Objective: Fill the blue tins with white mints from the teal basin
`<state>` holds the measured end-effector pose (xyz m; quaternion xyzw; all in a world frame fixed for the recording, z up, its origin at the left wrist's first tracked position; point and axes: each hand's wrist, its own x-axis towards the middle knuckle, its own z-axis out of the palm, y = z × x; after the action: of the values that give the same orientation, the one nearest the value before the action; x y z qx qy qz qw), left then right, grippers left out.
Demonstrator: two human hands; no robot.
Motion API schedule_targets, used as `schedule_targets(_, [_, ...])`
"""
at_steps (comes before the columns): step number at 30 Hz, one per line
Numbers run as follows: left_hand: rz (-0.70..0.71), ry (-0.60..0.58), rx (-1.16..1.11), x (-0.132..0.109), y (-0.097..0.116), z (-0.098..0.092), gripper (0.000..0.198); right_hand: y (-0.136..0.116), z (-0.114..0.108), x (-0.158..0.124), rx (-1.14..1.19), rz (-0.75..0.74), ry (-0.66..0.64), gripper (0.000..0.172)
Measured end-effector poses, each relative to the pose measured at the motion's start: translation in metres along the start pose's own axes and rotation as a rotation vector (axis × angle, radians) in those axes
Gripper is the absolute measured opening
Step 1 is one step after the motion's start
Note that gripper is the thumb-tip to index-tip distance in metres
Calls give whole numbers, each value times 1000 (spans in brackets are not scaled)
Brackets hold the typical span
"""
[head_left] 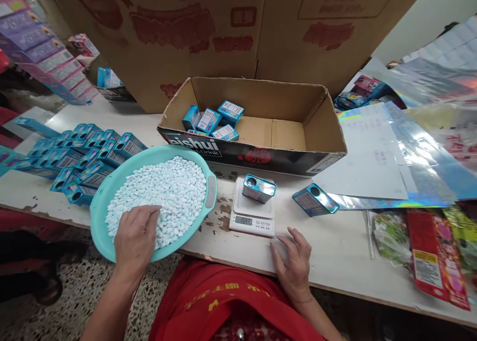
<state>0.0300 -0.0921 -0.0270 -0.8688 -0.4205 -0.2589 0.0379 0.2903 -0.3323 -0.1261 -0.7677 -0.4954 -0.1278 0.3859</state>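
Note:
My left hand point(136, 237) rests on the small white candies point(175, 182) filling a turquoise basin point(97, 227). Its thumb and fingers are bunched together, and whatever they hold is hidden. My right hand point(294, 261) lies at the table's front edge with its fingers apart, holding nothing, close to the lower right corner of a white digital scale point(252, 223). On the scale's platform lies a blue tin point(260, 189) with a dark round opening in its end. Another blue tin point(315, 200) of the same kind lies to the right of the scale.
Behind the scale stands a long open carton point(324, 157) with several blue tins point(208, 120) at its left end. More blue tins point(89, 152) crowd the table left of the basin. Papers point(372, 157) and candy packets point(427, 254) lie at right. A large cardboard box point(223, 58) blocks the back.

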Motion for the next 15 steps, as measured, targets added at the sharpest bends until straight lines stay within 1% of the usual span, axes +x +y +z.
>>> schedule_targets(2, [-17, 16, 1, -2, 1, 1, 21, 1, 0, 0, 9, 4, 2, 15])
schedule_targets(6, [-56, 9, 29, -7, 1, 0, 23, 1, -1, -2, 41, 18, 12, 14])
schedule_targets(9, [-70, 40, 76, -1, 7, -5, 23, 1, -1, -2, 47, 30, 15, 14])
schedule_targets(11, [-34, 44, 26, 14, 20, -6, 24, 0, 0, -1, 41, 17, 11, 15])
schedule_targets(12, [7, 29, -28, 25, 31, -4, 26, 0, 0, -1, 38, 7, 12, 16])
schedule_targets(13, [59, -1, -92, 37, 45, -1, 28, 0, 0, -1, 36, -4, 15, 17])
schedule_targets(15, [204, -105, -192, 63, 79, 11, 38, -1, 0, -1, 33, -27, 26, 19])
